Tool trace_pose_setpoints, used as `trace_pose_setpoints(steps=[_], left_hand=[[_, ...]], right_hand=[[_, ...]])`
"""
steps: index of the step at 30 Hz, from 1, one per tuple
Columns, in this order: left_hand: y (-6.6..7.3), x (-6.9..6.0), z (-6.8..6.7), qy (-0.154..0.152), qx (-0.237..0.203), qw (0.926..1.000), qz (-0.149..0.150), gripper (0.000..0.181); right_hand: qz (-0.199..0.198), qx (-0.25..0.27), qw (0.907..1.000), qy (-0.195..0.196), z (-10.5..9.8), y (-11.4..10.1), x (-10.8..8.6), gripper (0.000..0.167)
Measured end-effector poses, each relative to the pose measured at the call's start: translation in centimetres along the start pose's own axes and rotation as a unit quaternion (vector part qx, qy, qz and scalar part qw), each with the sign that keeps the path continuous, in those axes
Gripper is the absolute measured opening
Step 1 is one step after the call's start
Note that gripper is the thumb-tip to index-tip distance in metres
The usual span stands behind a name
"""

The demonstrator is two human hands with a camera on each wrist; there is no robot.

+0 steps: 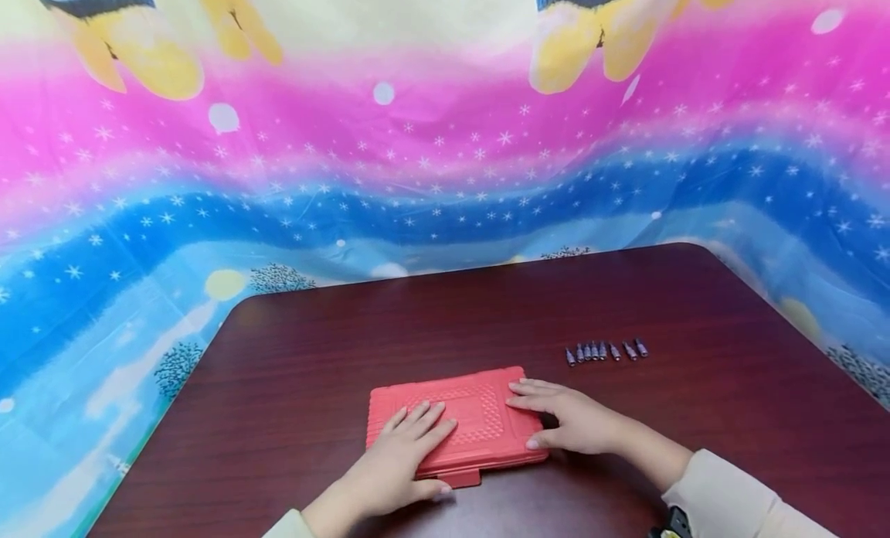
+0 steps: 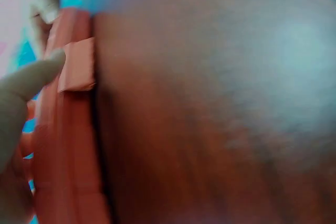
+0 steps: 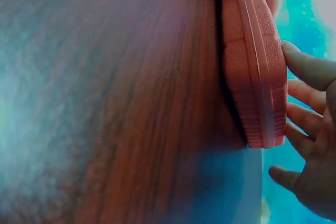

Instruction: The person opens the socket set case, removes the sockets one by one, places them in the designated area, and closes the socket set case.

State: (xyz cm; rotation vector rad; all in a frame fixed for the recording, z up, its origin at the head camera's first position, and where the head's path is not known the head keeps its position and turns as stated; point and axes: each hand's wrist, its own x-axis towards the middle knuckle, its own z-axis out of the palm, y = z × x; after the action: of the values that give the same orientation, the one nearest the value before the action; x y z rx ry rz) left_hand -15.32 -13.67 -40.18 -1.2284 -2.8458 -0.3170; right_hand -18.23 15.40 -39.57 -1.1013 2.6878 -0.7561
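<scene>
A red plastic case [image 1: 480,414] with a textured lid lies closed on the table, its latch tab [image 1: 462,478] at the front edge. My left hand [image 1: 396,464] rests on the lid's left part with fingers stretched out. In the left wrist view its thumb [image 2: 34,77] touches the latch tab [image 2: 79,66]. On the lid's right end lies my right hand [image 1: 573,420], fingers spread. The right wrist view shows that hand [image 3: 317,124] against the case's top [image 3: 254,72], with the little finger off it. Neither hand curls round the case.
Several small dark screwdriver-like bits [image 1: 594,352] lie in a row behind and right of the case. The dark wooden table [image 1: 292,368] ends at the back against a colourful patterned cloth [image 1: 431,182]. A dark wristwatch [image 1: 673,522] sits at the right sleeve.
</scene>
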Motion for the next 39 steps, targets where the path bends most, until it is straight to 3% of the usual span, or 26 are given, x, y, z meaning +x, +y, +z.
trace_pose_setpoints(steps=[5,12,15,22,29,33,39], left_hand=[[0.4,0.1,0.8,0.034,0.045,0.9984,-0.002,0.066],[1.5,0.5,0.7,0.031,0.089,0.9955,-0.013,0.065],[1.7,0.6,0.9,0.036,0.120,0.9921,-0.002,0.063],[1.8,0.6,1.8,0.084,0.197,0.9757,0.044,0.063],[1.7,0.3,2.1,0.105,0.204,0.9720,0.051,0.060],[1.6,0.4,2.2,0.109,0.193,0.9738,0.051,0.058],[1.1,0.8,1.7,0.073,0.165,0.9831,0.032,0.057]], right_hand=[[-0.004,-0.023,0.9997,-0.004,0.1,-0.5,0.3,0.053],[-0.009,-0.020,0.9998,-0.002,0.3,-0.9,0.2,0.050],[-0.009,-0.024,0.9997,-0.002,0.2,-1.0,0.2,0.050],[-0.007,-0.037,0.9993,-0.002,0.0,-1.2,-0.1,0.049],[-0.010,-0.035,0.9994,0.000,0.1,-1.4,0.0,0.048],[-0.007,-0.037,0.9993,0.003,0.2,-1.4,0.0,0.048],[0.003,-0.059,0.9983,0.003,0.4,-1.5,0.1,0.049]])
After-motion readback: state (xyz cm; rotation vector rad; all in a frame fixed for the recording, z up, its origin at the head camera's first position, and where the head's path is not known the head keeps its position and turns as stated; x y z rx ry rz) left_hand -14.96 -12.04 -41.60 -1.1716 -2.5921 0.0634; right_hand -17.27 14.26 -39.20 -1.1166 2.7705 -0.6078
